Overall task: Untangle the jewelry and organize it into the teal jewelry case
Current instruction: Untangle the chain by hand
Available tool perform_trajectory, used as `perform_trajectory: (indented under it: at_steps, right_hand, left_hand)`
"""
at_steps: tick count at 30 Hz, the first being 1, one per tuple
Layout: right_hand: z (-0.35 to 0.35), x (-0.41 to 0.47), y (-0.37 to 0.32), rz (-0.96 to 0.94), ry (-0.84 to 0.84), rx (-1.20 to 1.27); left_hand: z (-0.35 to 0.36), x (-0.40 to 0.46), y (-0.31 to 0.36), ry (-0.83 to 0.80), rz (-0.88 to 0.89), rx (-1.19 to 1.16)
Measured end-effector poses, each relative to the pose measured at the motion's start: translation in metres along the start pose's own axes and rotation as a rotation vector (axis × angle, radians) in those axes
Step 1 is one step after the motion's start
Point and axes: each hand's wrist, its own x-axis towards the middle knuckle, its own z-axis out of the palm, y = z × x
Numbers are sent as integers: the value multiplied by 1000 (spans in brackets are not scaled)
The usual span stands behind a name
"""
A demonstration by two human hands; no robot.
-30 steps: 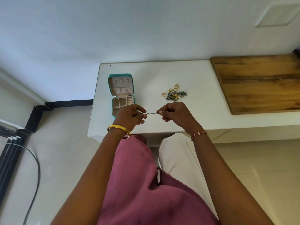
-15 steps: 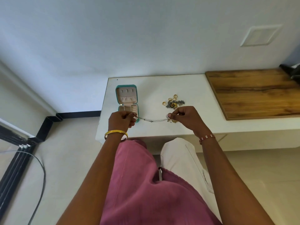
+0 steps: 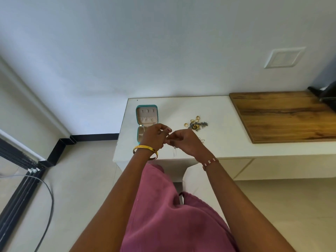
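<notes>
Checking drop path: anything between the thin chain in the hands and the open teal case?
Nothing visible besides the hands. The left hand and right hand pinch the thin silver chain just right of the open teal jewelry case; the left hand hides part of its lower tray. The tangled jewelry pile lies farther right.

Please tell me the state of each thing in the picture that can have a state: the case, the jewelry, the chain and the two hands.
teal jewelry case: open, lid laid back flat on the white table.
jewelry pile: still tangled, rings loose beside it on the table.
thin chain: held up, an end hanging below the hands.
left hand: fingers curled, pinching the chain.
right hand: fingers curled, pinching the chain.
</notes>
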Motion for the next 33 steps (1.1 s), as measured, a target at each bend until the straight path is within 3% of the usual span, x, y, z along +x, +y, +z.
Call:
perform_trajectory:
  at_steps: [6,12,17,20,29,33]
  right_hand:
    - [-10,-12,-8,6,-45,123]
    - [-24,-20,-11,22,-62,83]
    - [-25,-22,-10,43,-67,-11]
    - [-24,-25,-10,37,-38,-83]
    - [-28,-34,-8,58,1,3]
    - [-26,-35,-10,60,-8,44]
  left_hand:
    - [-13,-2,-9,-13,-6,41]
    - [-27,-5,-19,-106,-12,98]
    - [-25,-8,-19,-58,-2,67]
    - [-20,-12,-19,-7,-28,-87]
    - [-11,-18,-17,89,-235,-927]
    - [-8,-19,-13,145,-243,-987]
